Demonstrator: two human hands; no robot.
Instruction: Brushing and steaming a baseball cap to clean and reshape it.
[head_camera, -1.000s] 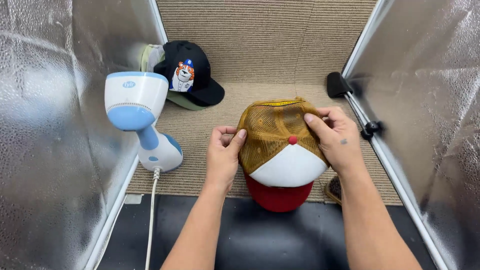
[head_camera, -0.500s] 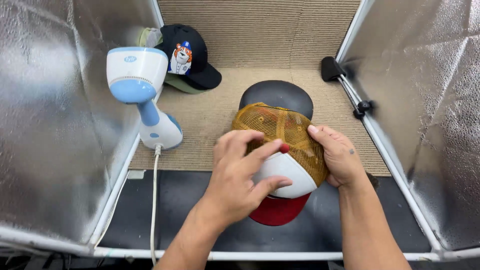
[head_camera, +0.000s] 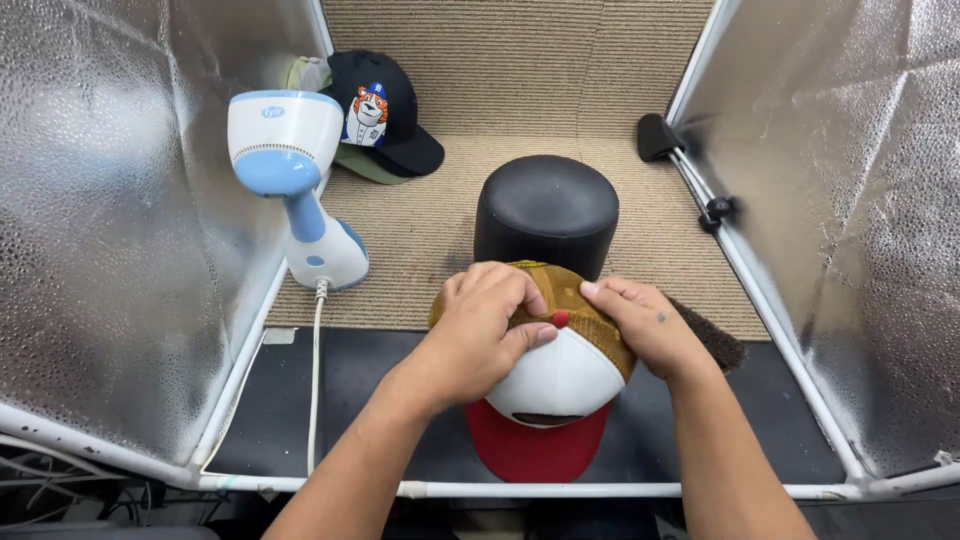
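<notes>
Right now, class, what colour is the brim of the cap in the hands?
Red: the brim juts toward the camera below the white front panel. The head view shows it.

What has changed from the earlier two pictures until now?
The trucker cap came off the black rounded form toward the person, so the form now stands bare. The left hand moved from the cap's side onto its crown; the right hand keeps its hold. The steamer and the dark cap stayed put.

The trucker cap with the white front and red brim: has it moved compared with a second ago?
Yes. The cap covered the black rounded stand earlier; now it is off it, nearer the person, over the dark mat, held by both hands.
</notes>
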